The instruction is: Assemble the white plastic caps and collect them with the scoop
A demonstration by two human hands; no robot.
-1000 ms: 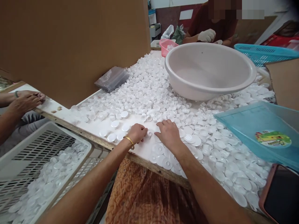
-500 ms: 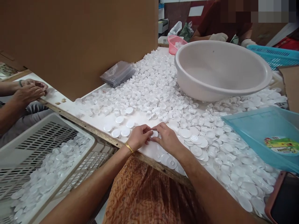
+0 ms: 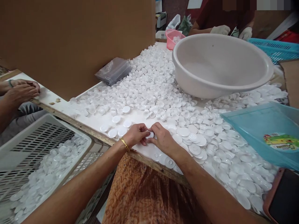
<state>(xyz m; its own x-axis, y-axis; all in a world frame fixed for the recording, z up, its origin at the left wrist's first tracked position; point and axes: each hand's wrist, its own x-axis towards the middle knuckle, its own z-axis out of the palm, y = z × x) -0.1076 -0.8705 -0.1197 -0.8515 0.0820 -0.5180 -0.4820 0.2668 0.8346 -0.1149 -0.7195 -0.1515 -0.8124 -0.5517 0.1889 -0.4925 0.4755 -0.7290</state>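
Note:
Between my two hands is a small white round plastic disc (image 3: pixel 150 135), pinched at its edges above the table's near edge. My left hand (image 3: pixel 137 134), with a gold bracelet at the wrist, has thumb and fingers closed on its left side. My right hand (image 3: pixel 161 137) grips the right side, thumb and forefinger pressed to it. Fingers cover part of the disc. Several white discs (image 3: pixel 121 131) lie apart to the left of my hands. Overlapping flat white discs (image 3: pixel 195 140), some with a ring in the middle, are right of my right hand.
A heap of small white plastic pieces (image 3: pixel 149 82) spreads over the table behind. On it stands a large pale basin (image 3: pixel 221 88). A blue tray (image 3: pixel 252 124) and a phone (image 3: pixel 283 196) are at right, a white crate (image 3: pixel 77 155) at lower left. Another person's hands (image 3: pixel 23 90) are far left.
My hands stay together on the disc, which has turned slightly, its face tilted differently. The whole view has shifted a little. Little else has changed.

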